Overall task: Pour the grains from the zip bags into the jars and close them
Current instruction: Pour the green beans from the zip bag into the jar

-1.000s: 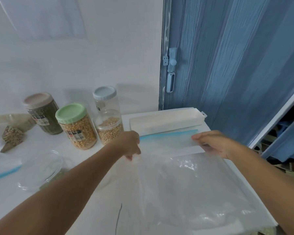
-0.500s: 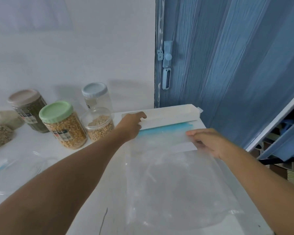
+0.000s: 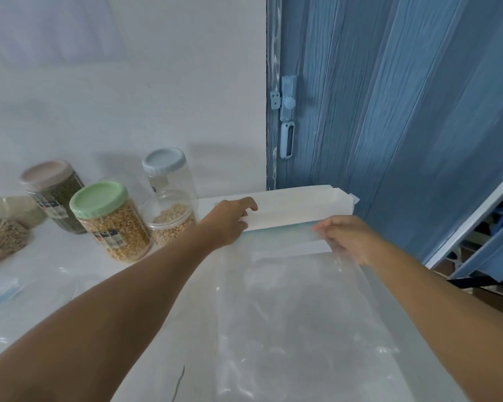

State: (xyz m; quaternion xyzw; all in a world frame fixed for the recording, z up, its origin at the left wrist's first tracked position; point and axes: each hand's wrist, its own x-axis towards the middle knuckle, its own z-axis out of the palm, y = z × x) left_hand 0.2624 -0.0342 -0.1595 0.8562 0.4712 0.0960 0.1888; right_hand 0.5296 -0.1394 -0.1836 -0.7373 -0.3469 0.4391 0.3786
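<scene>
Pinching the blue zip edge of a large, clear, empty plastic zip bag (image 3: 296, 314), the right hand (image 3: 346, 239) is seen with its grip clamped on the bag's far corner, apparently so the limp film is kept flat on the white surface (image 3: 145, 329). The left hand (image 3: 230, 221) is curled over the near rim of a long white rectangular tray (image 3: 299, 210), probably to steady or shift it. Further left, a green-lidded clear jar of yellow kernels (image 3: 111, 221), a lidless jar of pale grains (image 3: 172, 219) and a blue-lidded empty jar (image 3: 166, 172) are grouped by the wall.
</scene>
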